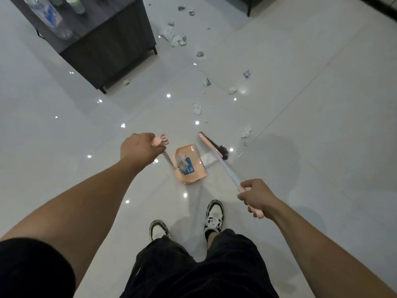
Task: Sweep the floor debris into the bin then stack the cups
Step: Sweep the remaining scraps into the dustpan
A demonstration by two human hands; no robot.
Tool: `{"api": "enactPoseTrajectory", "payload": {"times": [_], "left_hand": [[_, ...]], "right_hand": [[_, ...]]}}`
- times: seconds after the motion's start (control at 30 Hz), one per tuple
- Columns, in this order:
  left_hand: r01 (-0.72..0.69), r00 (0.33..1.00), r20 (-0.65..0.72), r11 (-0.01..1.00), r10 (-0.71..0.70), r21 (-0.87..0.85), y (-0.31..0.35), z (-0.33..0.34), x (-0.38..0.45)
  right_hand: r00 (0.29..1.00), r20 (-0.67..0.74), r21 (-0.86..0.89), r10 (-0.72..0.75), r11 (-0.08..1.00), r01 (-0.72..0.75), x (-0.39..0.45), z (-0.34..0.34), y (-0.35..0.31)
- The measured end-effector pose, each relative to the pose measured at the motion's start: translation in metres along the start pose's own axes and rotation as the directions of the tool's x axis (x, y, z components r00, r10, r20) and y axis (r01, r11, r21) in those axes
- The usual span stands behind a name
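Note:
My left hand (pixel 137 148) grips the pink top of a long-handled dustpan (pixel 189 166), whose peach pan rests on the white tiled floor and holds some crumpled scraps. My right hand (pixel 256 197) is closed around the pink end of a broom handle; the broom head (pixel 213 147) with dark bristles touches the floor just right of the pan. Crumpled paper scraps (pixel 197 109) lie scattered ahead, with a denser pile (pixel 177 38) farther off. Pale cups (pixel 75 4) stand on the dark table at the top left.
A dark wooden table (pixel 107 44) stands ahead on the left, with a clear plastic bottle (pixel 50 17) lying on it. My two shoes (pixel 213 216) are just behind the pan. A dark furniture leg (pixel 249 7) shows at the top right.

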State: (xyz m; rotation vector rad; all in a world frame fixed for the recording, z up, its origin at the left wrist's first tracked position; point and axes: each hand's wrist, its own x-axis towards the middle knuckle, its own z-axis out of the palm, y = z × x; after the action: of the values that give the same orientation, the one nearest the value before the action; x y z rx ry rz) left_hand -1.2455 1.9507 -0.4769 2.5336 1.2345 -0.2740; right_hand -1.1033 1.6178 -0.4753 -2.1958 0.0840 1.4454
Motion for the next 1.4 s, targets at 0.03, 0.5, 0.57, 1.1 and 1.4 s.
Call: {"api": "enactPoseTrajectory", "payload": {"times": [0.03,0.5,0.57,1.1,1.4], "left_hand": [[0.003,1.0,-0.007,1.0,-0.003,0.003,0.0,0.002,-0.002],[-0.066,0.997,-0.04,0.992,0.062,-0.103,-0.017,-0.027,0.014],[-0.091,0.996,-0.028,0.99,0.088,-0.108,-0.015,-0.037,0.025],[-0.211,0.975,0.068,0.977,0.211,-0.016,-0.007,-0.039,0.077],[-0.214,0.973,0.096,0.976,0.21,0.029,-0.018,-0.038,0.096]], "right_hand": [[1.0,0.028,0.013,0.008,1.0,-0.008,-0.001,-0.002,-0.002],[1.0,0.009,0.216,0.013,0.976,-0.015,-0.038,0.021,-0.028],[0.999,-0.036,0.268,0.023,0.963,-0.012,-0.042,0.02,-0.034],[0.939,-0.294,0.485,0.177,0.874,-0.012,-0.026,0.013,-0.046],[0.963,-0.203,0.262,0.175,0.958,-0.119,0.005,0.049,-0.053]]}}
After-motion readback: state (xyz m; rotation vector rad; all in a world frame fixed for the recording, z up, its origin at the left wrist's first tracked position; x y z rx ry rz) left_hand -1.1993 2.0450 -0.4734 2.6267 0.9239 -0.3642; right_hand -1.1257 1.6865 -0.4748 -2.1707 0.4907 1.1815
